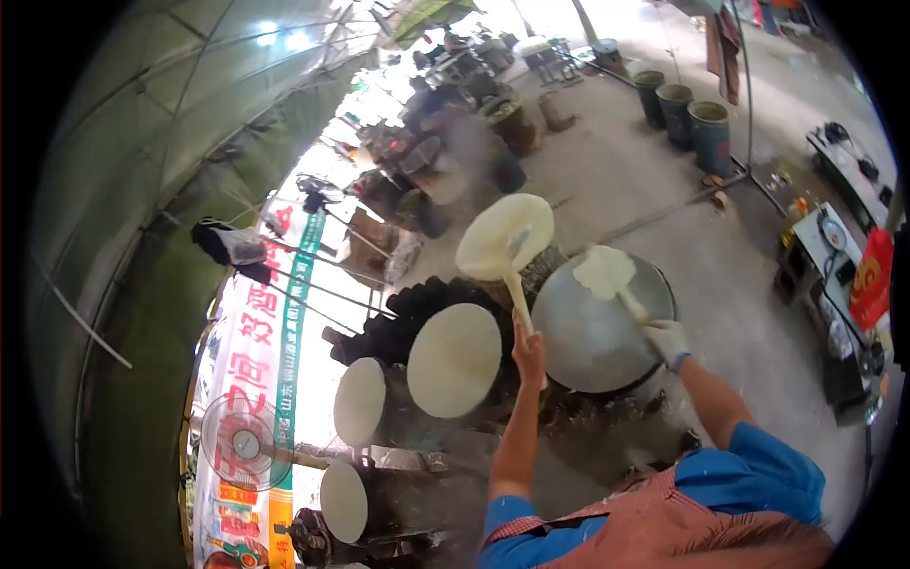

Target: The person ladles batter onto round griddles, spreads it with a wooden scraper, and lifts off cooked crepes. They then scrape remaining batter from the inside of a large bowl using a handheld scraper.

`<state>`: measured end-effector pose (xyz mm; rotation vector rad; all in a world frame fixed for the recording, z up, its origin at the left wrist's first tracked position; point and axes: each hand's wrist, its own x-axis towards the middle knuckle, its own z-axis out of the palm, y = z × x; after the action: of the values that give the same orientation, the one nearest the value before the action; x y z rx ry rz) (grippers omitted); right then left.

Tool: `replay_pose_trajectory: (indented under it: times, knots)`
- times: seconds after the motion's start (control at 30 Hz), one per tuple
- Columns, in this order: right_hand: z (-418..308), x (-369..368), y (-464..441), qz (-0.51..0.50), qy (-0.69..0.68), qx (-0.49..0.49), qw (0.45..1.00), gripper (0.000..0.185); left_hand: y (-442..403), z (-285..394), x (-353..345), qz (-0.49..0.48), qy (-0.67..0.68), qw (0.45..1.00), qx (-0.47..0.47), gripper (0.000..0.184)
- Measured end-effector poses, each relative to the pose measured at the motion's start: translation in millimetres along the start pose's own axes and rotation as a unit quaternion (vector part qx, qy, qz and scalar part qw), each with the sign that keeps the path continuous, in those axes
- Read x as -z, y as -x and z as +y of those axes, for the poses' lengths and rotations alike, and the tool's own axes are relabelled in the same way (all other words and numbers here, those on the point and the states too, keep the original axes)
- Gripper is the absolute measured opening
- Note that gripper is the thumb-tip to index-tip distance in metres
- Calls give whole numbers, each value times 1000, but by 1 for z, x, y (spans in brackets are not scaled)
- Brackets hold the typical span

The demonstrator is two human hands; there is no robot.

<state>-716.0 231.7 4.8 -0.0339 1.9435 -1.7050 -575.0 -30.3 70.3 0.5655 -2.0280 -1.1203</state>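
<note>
My left hand (528, 353) is closed around the long pale handle of a ladle (513, 275). The ladle's head is over or in a wide basin (467, 269) of cream-coloured batter (485, 230). My right hand (666, 341), in a whitish glove, grips the short handle of a spreader (632, 306) above a large round grey griddle (580, 346). At the griddle's far side lies an uneven patch of pale batter (604, 270), and the spreader's tip meets it. Whether the spreader's head lies under the batter I cannot tell.
Left of me stand several round pale-topped griddles (455, 362). A caged fan (245, 443) stands before a printed banner (251, 351). Tall bins (709, 137) line the far right, near a metal pole (749, 95). A side table (823, 237) holds small items.
</note>
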Motion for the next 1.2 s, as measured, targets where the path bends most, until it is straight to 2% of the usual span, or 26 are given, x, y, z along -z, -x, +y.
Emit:
replay_pose_trajectory:
  times: [0.03,0.07,0.13,0.17,0.2,0.27,0.33,0.43,0.47,0.53,0.57,0.63,0.7,0.77,0.8,0.83,0.9,0.93,0.97,1.03,1.1,1.13,1.2]
  knots:
    - [22,-21,-24,21,118,180,976,27,24,2,11,-36,18,998,46,60]
    - [25,-33,-45,66,273,275,919,26,54,-3,17,-73,58,983,156,61]
    - [34,-3,-71,81,359,297,881,26,128,-34,39,-104,6,980,170,63]
    - [24,2,-31,45,256,203,944,27,163,-45,53,-104,-82,989,60,64]
    - [-5,27,1,22,143,120,982,28,193,-51,67,-108,-106,983,99,64]
    - [-8,18,16,12,39,70,997,30,231,-54,79,-104,-100,977,155,64]
    - [50,-40,-1,35,68,119,990,33,257,-69,83,-92,-50,974,202,64]
    - [6,-34,20,32,314,260,913,36,254,-40,89,-86,-54,974,204,65]
    - [-13,-11,23,-22,269,154,950,38,263,-39,98,-97,-74,971,205,65]
    - [16,27,-10,-22,34,141,989,31,254,-45,99,-107,-105,972,180,66]
    - [41,26,-25,-9,-91,123,988,27,252,-47,95,-103,-97,968,207,66]
    - [39,-9,-2,-67,-45,9,997,23,256,-49,92,-98,-87,964,232,67]
    - [14,-27,27,-148,-50,-27,987,24,259,-48,89,-85,-90,971,202,67]
    - [34,-2,-18,-148,17,101,984,25,262,-41,83,-77,-131,973,172,67]
    - [19,25,-25,-137,47,89,985,27,267,-36,86,-80,-171,967,172,67]
    - [-19,48,-8,-122,-21,35,992,26,262,-31,86,-82,-211,960,167,67]
    - [-15,54,-36,-54,-93,-47,993,25,254,-15,81,-69,-132,952,269,66]
    - [3,40,-48,-98,-69,-14,993,25,259,-5,80,-65,-91,939,325,66]
    - [23,23,-55,-143,-45,19,988,25,260,8,80,-46,14,939,342,64]
    - [-6,24,-30,-184,13,-5,983,24,253,31,84,-2,226,906,359,61]
    - [-31,51,-37,-237,45,-59,969,24,253,40,90,9,274,891,362,56]
    - [-47,68,-44,-219,49,-27,974,22,250,43,93,14,297,885,359,54]
    - [-46,69,-81,-158,2,-55,986,18,226,64,84,-17,375,849,372,50]
